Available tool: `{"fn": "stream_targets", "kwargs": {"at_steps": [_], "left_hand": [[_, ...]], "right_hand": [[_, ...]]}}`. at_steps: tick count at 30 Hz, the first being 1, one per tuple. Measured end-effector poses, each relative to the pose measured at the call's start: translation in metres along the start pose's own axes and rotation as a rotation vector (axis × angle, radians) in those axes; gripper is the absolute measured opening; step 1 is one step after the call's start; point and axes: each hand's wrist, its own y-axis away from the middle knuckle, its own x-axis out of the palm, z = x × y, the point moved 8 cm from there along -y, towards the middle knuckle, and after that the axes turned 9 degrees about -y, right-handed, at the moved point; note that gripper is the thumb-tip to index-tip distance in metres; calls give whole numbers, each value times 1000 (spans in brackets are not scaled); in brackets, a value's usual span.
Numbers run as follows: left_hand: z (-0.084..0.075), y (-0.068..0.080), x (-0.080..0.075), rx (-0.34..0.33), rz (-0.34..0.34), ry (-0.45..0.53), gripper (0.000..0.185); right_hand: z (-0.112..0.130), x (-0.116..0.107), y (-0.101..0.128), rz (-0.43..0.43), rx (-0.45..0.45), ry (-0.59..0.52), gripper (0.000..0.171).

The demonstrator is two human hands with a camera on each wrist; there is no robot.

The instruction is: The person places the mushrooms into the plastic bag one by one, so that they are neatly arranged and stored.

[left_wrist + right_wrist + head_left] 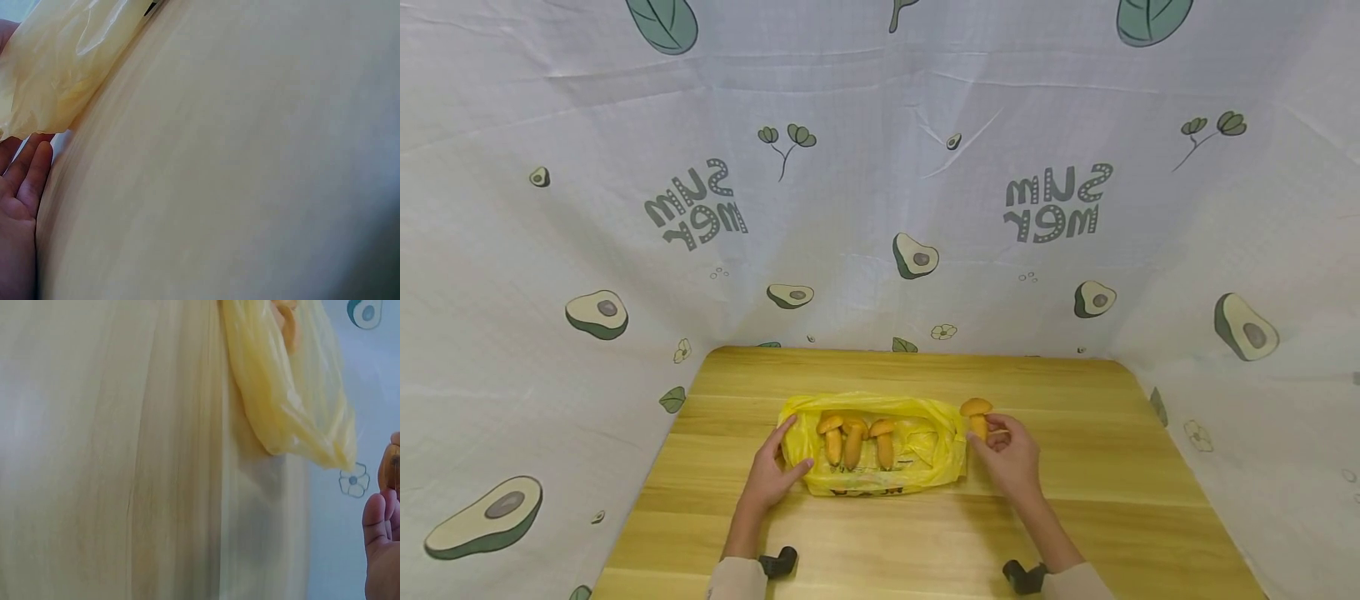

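**White avocado cloth around my wooden table**

In front of me stands a light wooden table [1075, 517] with pale grain running across it and rounded far corners. A white cloth backdrop [880, 208] hangs behind it and wraps round both sides, creased and lightly folded. It is printed with halved avocados, green leaves, small sprigs, little flowers and grey mirrored lettering. The light falls evenly and soft, with hardly any shadow on the tabletop. I can see no window or floor.
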Motion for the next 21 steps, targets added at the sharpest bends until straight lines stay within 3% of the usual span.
{"fn": "stream_targets", "kwargs": {"at_steps": [21], "left_hand": [[-2, 1, -2, -12, 3, 5, 84]], "right_hand": [[20, 46, 7, 69, -8, -45, 41]]}}
